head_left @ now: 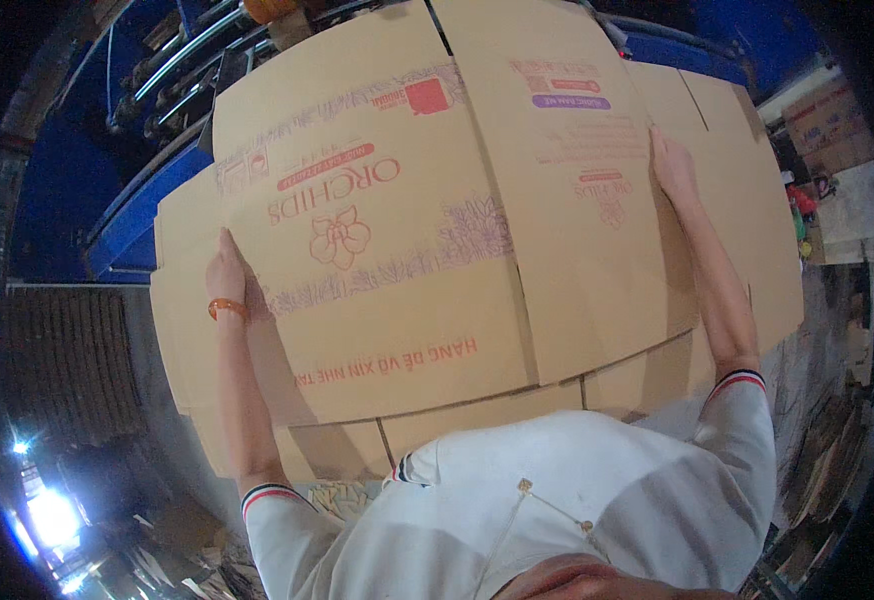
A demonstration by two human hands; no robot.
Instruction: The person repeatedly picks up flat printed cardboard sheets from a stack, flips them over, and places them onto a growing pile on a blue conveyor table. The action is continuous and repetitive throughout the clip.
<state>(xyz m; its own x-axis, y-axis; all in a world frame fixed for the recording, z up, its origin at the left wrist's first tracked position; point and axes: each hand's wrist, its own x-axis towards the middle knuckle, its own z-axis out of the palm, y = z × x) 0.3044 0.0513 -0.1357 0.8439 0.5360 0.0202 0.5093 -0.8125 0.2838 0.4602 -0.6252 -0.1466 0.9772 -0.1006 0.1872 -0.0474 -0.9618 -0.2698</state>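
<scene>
A flattened cardboard carton (387,320) lies in front of me, brown with red and purple print, a flower drawing and a fold line down its middle. My left hand (225,275), with an orange bracelet at the wrist, grips its left edge. At the opposite edge, farther from my body, my right hand (673,170) is closed on the same carton, thumb along the rim. The fingers of both hands are partly hidden. Beneath it another cardboard sheet (747,220) sticks out on the right and along the near side.
A blue machine (142,215) with metal rollers (197,60) stands beyond the cardboard at the far left. Stacked boxes (827,125) are at the far right. Corrugated sheets (72,360) are piled at the left, and cardboard scraps (217,580) lie at the lower left.
</scene>
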